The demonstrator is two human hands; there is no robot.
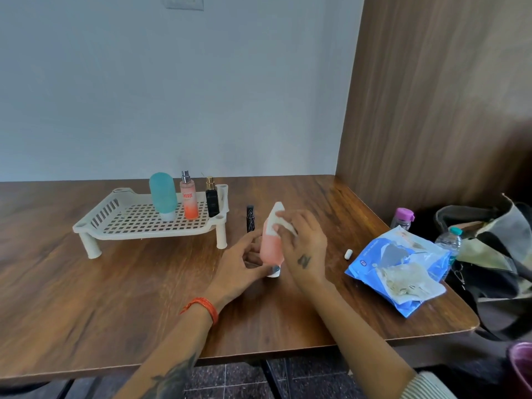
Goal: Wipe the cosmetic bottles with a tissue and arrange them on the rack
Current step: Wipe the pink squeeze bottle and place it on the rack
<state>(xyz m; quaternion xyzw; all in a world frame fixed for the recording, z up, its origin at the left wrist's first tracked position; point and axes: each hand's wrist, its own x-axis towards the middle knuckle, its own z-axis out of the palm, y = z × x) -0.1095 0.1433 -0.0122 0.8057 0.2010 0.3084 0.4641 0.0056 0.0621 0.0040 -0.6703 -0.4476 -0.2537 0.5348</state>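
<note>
A pink squeeze bottle (270, 250) stands cap-down on the wooden table (144, 283), just right of the rack. My left hand (241, 266) grips its lower part. My right hand (305, 243) presses a white tissue (277, 218) against the bottle's upper end. The cream plastic rack (95, 223) holds a teal bottle (163, 195), a pink-orange spray bottle (189, 201) and a small black perfume bottle (212, 200) along its back right side. A slim black tube (250, 218) stands on the table between the rack and my hands.
A blue tissue packet (374, 260) with crumpled tissues lies at the right, a small white cap (348, 254) beside it. A purple-capped bottle (403, 218), a water bottle (449, 243) and a bag (495, 254) sit at the right edge. A wooden panel walls the right.
</note>
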